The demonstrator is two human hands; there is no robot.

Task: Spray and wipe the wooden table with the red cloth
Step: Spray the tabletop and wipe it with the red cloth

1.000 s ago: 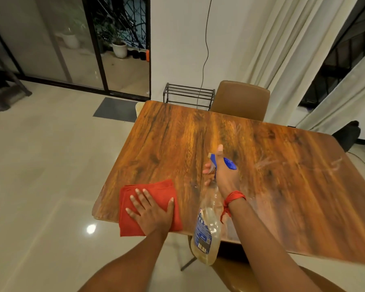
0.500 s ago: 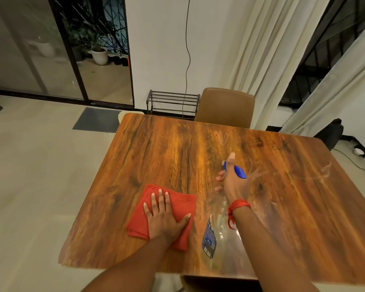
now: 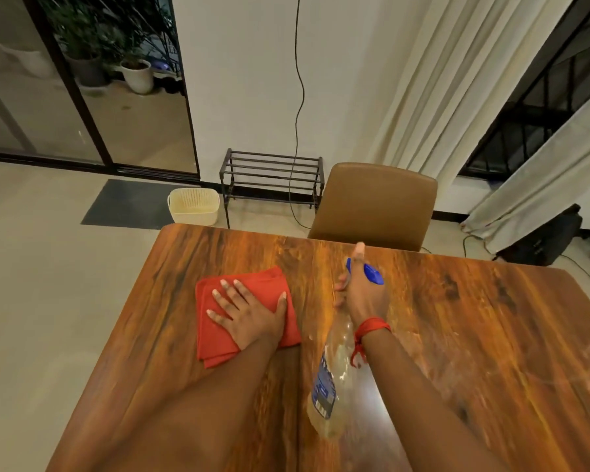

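The wooden table (image 3: 474, 321) fills the lower part of the view, with pale smears on its right side. A folded red cloth (image 3: 215, 342) lies flat on the table's left half. My left hand (image 3: 249, 311) presses down on the cloth with fingers spread. My right hand (image 3: 363, 294) grips the neck of a clear spray bottle (image 3: 331, 379) with a blue trigger head, held tilted above the table's middle. The nozzle points away from me. A red string circles my right wrist.
A brown chair (image 3: 375, 206) stands pushed in at the far edge. Behind it are a low metal rack (image 3: 269, 175), a cream basket (image 3: 194, 206) on the floor, curtains at the right and a glass sliding door at the left.
My left hand has slid the red cloth from the near left edge forward toward the table's far side. The right hand with the bottle has moved forward too.
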